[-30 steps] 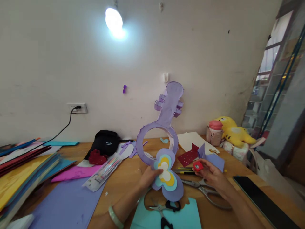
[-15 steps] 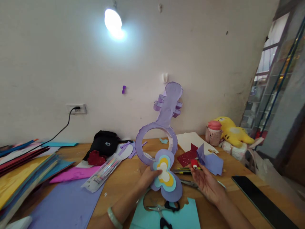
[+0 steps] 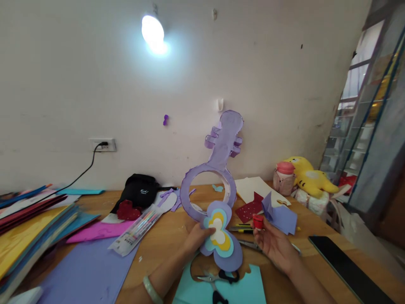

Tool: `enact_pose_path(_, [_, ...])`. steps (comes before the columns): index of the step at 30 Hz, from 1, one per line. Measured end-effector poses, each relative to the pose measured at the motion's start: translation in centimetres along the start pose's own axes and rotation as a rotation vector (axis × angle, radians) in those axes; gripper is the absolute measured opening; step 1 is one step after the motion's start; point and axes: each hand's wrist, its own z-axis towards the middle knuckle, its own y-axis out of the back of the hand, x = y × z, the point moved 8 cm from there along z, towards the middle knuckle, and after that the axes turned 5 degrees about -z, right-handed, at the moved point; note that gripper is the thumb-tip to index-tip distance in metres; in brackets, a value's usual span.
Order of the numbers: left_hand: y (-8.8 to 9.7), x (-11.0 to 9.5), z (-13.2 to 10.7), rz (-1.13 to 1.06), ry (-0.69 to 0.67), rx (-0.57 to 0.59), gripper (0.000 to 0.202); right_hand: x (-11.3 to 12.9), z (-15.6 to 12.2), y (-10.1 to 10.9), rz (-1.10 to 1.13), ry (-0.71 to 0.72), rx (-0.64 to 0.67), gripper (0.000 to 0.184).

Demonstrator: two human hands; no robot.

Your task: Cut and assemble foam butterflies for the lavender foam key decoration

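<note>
My left hand (image 3: 195, 237) pinches the left edge of a layered paper cutout (image 3: 228, 256), with its thumb over the pale centre. Its lobed layers are purple, light blue, yellow and white. Between the fingertips of my right hand (image 3: 274, 246) is a small red object (image 3: 258, 221) whose kind I cannot make out. Behind the cutout stands a purple guitar-shaped paper frame (image 3: 224, 147) with a round opening. Scissors with black handles (image 3: 228, 276) lie open on a cut turquoise sheet (image 3: 249, 291) below. A second pair of scissors (image 3: 249, 244) is partly hidden by my right hand.
Left are stacked coloured papers (image 3: 28, 236), a purple sheet (image 3: 91, 270), a pen pack (image 3: 136, 230) and a black pouch (image 3: 141, 191). Right are red paper scraps (image 3: 248, 210), folded purple paper (image 3: 281, 217), a dark phone (image 3: 344, 266), a pink bottle (image 3: 284, 179) and a yellow plush toy (image 3: 311, 177).
In my right hand the red object has turned, so a white-and-dark spot on it no longer shows. My left hand keeps hold of the cutout; the view has shifted slightly.
</note>
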Motion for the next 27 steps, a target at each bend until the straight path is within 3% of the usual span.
enact_pose_path(5, [0.13,-0.27,-0.31,0.020,-0.011,-0.046,0.024,0.23,-0.23,-0.16,0.024,0.019,-0.012,0.028])
enact_pose_path(11, [0.14,-0.15,-0.12,0.019,0.001,-0.042,0.023,0.01,-0.31,-0.36,0.062,-0.013,-0.008,0.034])
enact_pose_path(27, [-0.09,-0.30,-0.20,0.126,-0.001,-0.023,0.029,0.22,-0.34,-0.20,-0.037,0.058,0.007,0.044])
